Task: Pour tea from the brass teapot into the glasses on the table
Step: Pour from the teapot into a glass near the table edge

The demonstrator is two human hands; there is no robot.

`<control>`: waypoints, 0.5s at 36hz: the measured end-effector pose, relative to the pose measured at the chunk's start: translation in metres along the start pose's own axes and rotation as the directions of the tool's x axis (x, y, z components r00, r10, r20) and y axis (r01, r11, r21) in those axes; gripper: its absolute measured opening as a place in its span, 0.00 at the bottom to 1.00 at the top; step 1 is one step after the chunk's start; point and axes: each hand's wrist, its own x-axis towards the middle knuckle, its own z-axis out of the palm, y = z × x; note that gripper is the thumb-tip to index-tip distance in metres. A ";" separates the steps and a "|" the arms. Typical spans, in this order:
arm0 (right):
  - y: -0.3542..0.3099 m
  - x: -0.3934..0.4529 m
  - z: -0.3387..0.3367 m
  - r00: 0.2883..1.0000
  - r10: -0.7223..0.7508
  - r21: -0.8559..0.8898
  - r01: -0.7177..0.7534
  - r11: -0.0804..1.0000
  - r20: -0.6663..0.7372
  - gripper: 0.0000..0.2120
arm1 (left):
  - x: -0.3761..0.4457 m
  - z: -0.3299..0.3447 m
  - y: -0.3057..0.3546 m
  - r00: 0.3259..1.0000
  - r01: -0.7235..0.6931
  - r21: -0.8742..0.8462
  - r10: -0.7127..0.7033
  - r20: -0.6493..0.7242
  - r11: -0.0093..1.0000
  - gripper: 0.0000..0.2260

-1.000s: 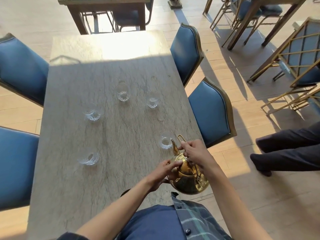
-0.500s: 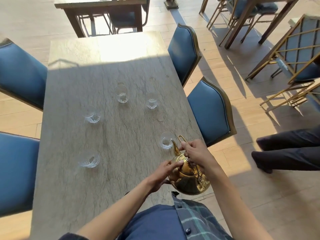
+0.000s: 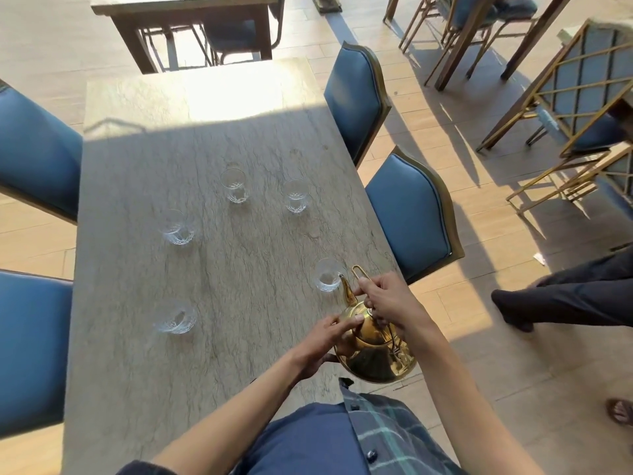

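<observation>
The brass teapot (image 3: 373, 354) is held over the table's near right corner, its spout pointing at the nearest glass (image 3: 327, 275). My right hand (image 3: 387, 303) grips the teapot's wire handle from above. My left hand (image 3: 329, 341) presses against the pot's left side and lid. Four more clear glasses stand on the stone table (image 3: 137, 354): one near left (image 3: 176, 318), one mid left (image 3: 177, 228), and two farther back (image 3: 234, 185), (image 3: 296, 195). All look empty; I see no stream from the spout.
Blue padded chairs flank the table: two on the right (image 3: 412, 217), (image 3: 356, 97) and two on the left (image 3: 30, 347), (image 3: 34, 149). Another person's legs (image 3: 561, 296) stretch in from the right. More tables and gold-framed chairs stand behind.
Both hands and the teapot stay in place by the nearest glass; only the camera view drifts slightly.
</observation>
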 end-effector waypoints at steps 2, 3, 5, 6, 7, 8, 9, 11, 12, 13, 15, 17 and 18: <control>0.000 0.000 0.000 1.000 -0.003 -0.008 0.003 1.000 -0.002 0.16 | -0.001 0.000 0.001 1.000 -0.003 -0.002 0.003 0.004 1.000 0.26; 0.000 -0.001 0.000 1.000 -0.004 -0.010 0.004 1.000 -0.002 0.16 | -0.001 0.000 0.001 1.000 -0.001 -0.002 0.001 0.006 1.000 0.25; -0.001 -0.001 0.001 1.000 -0.006 -0.013 0.006 1.000 -0.007 0.16 | -0.002 0.000 0.001 1.000 0.006 -0.009 -0.006 0.000 1.000 0.28; -0.001 -0.001 0.001 1.000 -0.007 -0.014 0.007 1.000 -0.011 0.16 | -0.002 0.000 0.001 1.000 0.009 -0.015 -0.009 -0.004 1.000 0.31; -0.002 -0.002 0.001 1.000 -0.007 -0.016 0.007 1.000 -0.014 0.16 | -0.001 0.000 0.001 1.000 0.011 -0.017 -0.011 -0.006 1.000 0.33; -0.002 -0.002 0.001 1.000 -0.008 -0.017 0.007 1.000 -0.014 0.16 | -0.001 -0.001 0.000 1.000 0.010 -0.014 -0.010 -0.005 1.000 0.34; -0.003 -0.002 0.001 1.000 -0.008 -0.017 0.008 1.000 -0.014 0.16 | 0.000 -0.001 0.000 1.000 0.007 -0.010 -0.007 -0.005 1.000 0.34; -0.003 -0.003 0.001 1.000 -0.011 -0.016 0.011 1.000 -0.016 0.16 | 0.000 -0.002 -0.001 1.000 0.008 -0.010 -0.008 -0.005 1.000 0.33; -0.003 -0.003 0.001 1.000 -0.013 -0.015 0.012 1.000 -0.017 0.16 | 0.000 -0.002 -0.001 1.000 0.007 -0.011 -0.008 -0.008 1.000 0.33; -0.003 -0.004 0.002 1.000 -0.013 -0.016 0.013 1.000 -0.016 0.16 | 0.000 -0.002 -0.001 1.000 0.007 -0.009 -0.007 -0.009 1.000 0.34; -0.003 -0.004 0.002 1.000 -0.006 -0.016 0.006 1.000 -0.014 0.16 | -0.001 -0.002 0.000 1.000 0.012 -0.005 -0.012 -0.006 1.000 0.33; -0.004 -0.004 0.003 1.000 0.000 -0.016 0.000 1.000 -0.015 0.15 | -0.002 -0.002 0.001 1.000 0.016 -0.006 -0.016 -0.001 1.000 0.30; -0.004 -0.004 0.003 1.000 0.001 -0.019 -0.001 1.000 -0.016 0.15 | -0.002 -0.003 0.001 1.000 0.017 -0.010 -0.017 0.001 1.000 0.30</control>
